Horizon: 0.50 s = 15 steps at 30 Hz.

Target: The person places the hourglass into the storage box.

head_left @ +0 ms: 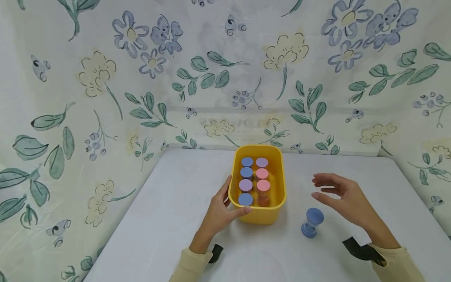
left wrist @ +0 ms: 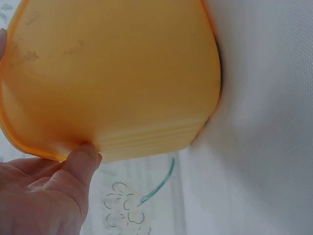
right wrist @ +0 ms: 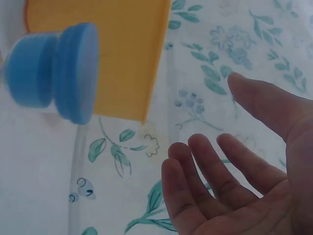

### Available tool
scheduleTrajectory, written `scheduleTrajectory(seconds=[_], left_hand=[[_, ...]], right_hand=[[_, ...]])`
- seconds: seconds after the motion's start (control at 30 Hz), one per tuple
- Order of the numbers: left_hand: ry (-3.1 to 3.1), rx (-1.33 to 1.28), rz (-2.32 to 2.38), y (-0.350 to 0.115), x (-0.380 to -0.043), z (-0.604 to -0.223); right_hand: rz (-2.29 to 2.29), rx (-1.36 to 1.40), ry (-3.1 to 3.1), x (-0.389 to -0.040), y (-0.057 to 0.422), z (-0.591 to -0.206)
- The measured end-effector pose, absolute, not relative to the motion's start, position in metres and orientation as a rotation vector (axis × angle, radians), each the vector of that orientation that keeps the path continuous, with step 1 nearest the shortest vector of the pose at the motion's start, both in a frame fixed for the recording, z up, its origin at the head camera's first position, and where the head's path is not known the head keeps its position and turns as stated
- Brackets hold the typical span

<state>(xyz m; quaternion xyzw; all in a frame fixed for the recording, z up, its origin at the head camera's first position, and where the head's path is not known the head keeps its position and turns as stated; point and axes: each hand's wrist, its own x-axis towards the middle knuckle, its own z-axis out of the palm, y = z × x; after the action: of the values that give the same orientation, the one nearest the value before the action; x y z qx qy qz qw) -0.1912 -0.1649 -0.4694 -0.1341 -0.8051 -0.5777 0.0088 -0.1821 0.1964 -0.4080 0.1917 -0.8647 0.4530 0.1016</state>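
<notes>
A blue sand timer (head_left: 312, 222) stands upright on the white table, right of a yellow bin (head_left: 260, 217). My left hand (head_left: 219, 214) grips the bin's near left corner, thumb along the front and fingers on the left side; the left wrist view shows fingertips against the yellow wall (left wrist: 146, 73). Above and right of the blue timer hovers my right hand (head_left: 347, 200), fingers apart and loosely bent, holding nothing. In the right wrist view the timer's blue cap (right wrist: 80, 73) is apart from this hand. Two rows of timers stand in the bin, including a pink timer (head_left: 263, 192) and a purple timer (head_left: 245, 185).
The white table (head_left: 169, 211) reaches back to a floral-print cloth (head_left: 218, 90) hanging behind and beside it. Black straps (head_left: 364, 250) show at both wrists, by the cream sleeves (head_left: 192, 264).
</notes>
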Motion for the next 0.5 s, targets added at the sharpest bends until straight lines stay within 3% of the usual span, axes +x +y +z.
scheduleTrajectory(seconds=[0.5], left_hand=[[-2.525, -0.405, -1.783, -0.166, -0.188, -0.469]], right_hand=[[1.398, 0.561, -2.600, -0.164, 0.215, -0.457]])
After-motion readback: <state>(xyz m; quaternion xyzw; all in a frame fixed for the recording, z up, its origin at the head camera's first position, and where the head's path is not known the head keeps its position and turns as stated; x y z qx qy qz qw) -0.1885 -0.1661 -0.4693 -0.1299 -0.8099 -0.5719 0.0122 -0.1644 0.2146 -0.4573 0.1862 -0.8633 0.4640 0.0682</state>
